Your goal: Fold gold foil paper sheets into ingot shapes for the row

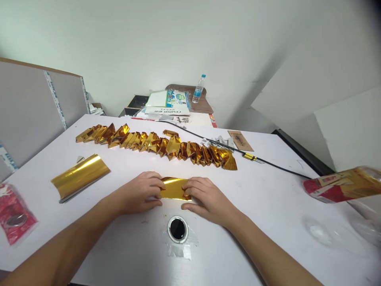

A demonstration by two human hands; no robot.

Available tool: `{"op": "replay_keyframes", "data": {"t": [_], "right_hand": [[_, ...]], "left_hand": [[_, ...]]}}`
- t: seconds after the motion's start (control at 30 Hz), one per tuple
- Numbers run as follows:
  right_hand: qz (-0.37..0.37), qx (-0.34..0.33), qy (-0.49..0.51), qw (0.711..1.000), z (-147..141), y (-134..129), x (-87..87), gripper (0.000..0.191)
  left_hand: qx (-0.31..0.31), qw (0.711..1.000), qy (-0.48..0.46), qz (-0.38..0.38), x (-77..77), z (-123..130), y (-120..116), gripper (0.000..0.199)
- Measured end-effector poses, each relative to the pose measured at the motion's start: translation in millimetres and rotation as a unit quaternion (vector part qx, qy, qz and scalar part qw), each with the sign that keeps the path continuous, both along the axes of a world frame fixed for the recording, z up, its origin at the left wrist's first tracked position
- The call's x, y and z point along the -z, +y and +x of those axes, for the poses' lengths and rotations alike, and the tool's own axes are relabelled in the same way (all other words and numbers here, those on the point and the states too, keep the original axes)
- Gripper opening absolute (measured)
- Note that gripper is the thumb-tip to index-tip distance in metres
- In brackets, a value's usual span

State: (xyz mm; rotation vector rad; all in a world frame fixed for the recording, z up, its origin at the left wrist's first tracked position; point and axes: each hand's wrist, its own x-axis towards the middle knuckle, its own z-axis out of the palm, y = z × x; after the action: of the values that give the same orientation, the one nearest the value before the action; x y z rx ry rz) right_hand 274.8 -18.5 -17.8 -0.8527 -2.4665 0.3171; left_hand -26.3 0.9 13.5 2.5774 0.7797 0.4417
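Observation:
A small strip of shiny gold foil paper point(175, 188) lies on the white table in front of me, between my hands. My left hand point(142, 193) has its curled fingertips on the strip's left end, thumb near the lower corner. At the right end, my right hand point(206, 198) grips the foil in the same way. Beyond them, a long row of folded gold paper pieces point(154, 143) stretches across the table. To the left rests a curved stack of gold foil sheets point(81, 176).
Nearer me, a round black disc with a silver rim point(177, 229) is taped to the table. A black cable point(276, 166) crosses the back right. A red and gold plastic package point(342, 186) stands at right, a pink packet point(14, 216) at left. A water bottle point(198, 90) stands behind.

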Motion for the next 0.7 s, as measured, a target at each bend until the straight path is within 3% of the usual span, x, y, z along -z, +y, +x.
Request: {"op": "replay_keyframes", "data": {"t": [0.17,0.43,0.53,0.7], "right_hand": [[0.040,0.003,-0.016,0.999,-3,0,-1.5,0.019],[0.078,0.012,0.000,0.997,-3,4,1.8,0.021],[0.075,0.046,0.024,0.996,-4,5,2.4,0.024],[0.156,0.037,0.016,0.987,-12,3,-1.4,0.026]], "left_hand": [[-0.062,0.998,0.007,-0.002,6.2,-6,3,0.005],[-0.096,0.993,-0.020,0.068,8.2,0,6,0.010],[-0.124,0.991,-0.043,0.038,7.7,7,4,0.016],[-0.178,0.982,-0.057,-0.038,11.2,18,2,0.023]]}}
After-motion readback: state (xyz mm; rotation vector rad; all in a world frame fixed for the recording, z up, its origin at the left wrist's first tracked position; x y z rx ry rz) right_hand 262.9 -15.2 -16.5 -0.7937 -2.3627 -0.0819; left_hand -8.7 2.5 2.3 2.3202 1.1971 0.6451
